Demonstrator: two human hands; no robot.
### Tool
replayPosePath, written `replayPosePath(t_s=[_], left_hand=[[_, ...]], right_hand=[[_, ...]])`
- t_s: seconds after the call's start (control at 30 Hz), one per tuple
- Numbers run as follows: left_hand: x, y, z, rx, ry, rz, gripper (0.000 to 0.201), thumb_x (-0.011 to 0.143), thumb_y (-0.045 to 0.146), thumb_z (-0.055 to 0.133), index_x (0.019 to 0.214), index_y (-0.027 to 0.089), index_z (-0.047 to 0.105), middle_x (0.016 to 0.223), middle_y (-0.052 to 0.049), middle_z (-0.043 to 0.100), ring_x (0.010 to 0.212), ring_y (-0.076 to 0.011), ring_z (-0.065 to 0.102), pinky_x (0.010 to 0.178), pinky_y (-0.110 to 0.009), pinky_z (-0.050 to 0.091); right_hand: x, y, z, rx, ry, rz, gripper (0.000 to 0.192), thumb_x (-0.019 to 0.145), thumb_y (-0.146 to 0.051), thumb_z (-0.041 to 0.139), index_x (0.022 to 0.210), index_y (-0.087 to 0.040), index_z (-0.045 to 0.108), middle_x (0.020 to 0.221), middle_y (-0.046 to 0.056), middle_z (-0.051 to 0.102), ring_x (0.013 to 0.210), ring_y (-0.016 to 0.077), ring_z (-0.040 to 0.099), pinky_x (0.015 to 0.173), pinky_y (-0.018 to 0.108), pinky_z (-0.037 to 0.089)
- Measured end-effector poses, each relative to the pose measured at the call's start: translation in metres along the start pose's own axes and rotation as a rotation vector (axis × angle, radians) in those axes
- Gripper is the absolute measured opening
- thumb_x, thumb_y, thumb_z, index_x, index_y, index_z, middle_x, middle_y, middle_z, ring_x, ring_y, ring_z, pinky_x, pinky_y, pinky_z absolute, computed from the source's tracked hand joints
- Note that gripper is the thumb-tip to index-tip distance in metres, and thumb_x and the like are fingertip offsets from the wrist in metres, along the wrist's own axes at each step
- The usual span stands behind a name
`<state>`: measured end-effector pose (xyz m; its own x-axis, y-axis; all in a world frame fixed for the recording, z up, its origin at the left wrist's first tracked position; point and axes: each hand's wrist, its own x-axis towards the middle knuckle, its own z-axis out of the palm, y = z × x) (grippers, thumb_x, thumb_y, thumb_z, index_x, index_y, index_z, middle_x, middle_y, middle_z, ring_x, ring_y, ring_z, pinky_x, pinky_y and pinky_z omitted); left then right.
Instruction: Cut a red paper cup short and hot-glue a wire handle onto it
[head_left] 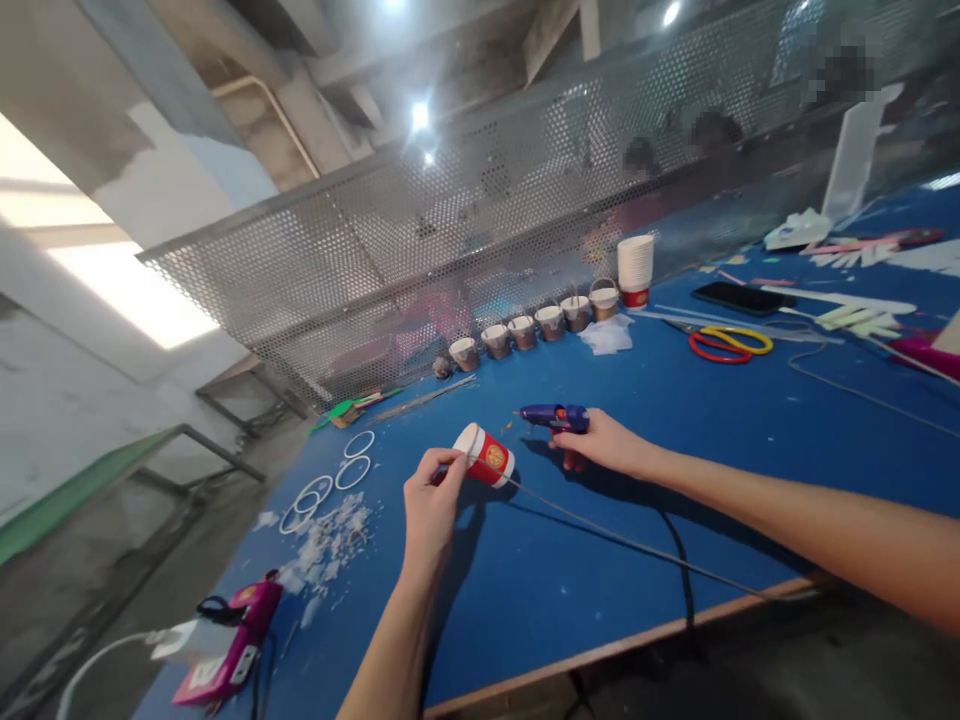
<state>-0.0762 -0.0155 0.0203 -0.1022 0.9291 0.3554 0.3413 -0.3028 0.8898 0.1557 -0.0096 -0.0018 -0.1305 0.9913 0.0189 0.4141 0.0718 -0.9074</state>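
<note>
Left grip [429,497] pinched shut on a red paper cup [486,456], right grip [600,441] clenched round a blue glue gun [553,416] just beside it, over the counter [750,480].

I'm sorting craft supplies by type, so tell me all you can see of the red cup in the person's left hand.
The red cup looks like a small paper cup, red on the outside with a round gold emblem on its side and a white rim and inside. It is tipped on its side, its open mouth turned toward the left hand, whose fingertips pinch the rim. It is held just above the blue table, left of the blue glue gun in the right hand. A thin stick passes under it; whether they touch is unclear.
</note>
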Motion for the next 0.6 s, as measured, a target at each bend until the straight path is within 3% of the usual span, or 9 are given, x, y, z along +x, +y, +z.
replayPosePath(t_s=[0.2, 0.47, 0.6], left_hand=[[-0.006, 0.005, 0.005, 0.081, -0.036, -0.024, 0.019, 0.070, 0.036, 0.063, 0.067, 0.017, 0.066, 0.066, 0.000, 0.062, 0.063, -0.0136, 0.054, 0.059, -0.021, 0.043], [-0.011, 0.004, 0.012, 0.152, -0.084, -0.017, 0.023, 0.073, 0.040, 0.063, 0.071, 0.017, 0.067, 0.069, -0.002, 0.065, 0.064, -0.0146, 0.057, 0.060, -0.022, 0.046], [-0.013, 0.004, 0.014, 0.173, -0.097, -0.002, 0.023, 0.074, 0.040, 0.063, 0.070, 0.018, 0.067, 0.068, -0.002, 0.065, 0.063, -0.0145, 0.057, 0.060, -0.022, 0.046]], right_hand=[[-0.018, 0.009, 0.008, 0.159, 0.044, -0.350, 0.020, 0.076, -0.037, 0.059, 0.074, -0.017, 0.056, 0.062, -0.005, 0.050, 0.056, 0.0098, 0.041, 0.053, 0.022, 0.037], [-0.034, 0.010, 0.002, 0.149, 0.019, -0.446, 0.031, 0.083, -0.044, 0.056, 0.069, -0.016, 0.054, 0.060, -0.004, 0.045, 0.053, 0.0091, 0.038, 0.049, 0.021, 0.032], [-0.037, 0.011, 0.010, 0.043, 0.024, -0.518, 0.026, 0.084, -0.038, 0.057, 0.070, -0.016, 0.058, 0.059, -0.002, 0.052, 0.051, 0.0085, 0.039, 0.049, 0.020, 0.030]])
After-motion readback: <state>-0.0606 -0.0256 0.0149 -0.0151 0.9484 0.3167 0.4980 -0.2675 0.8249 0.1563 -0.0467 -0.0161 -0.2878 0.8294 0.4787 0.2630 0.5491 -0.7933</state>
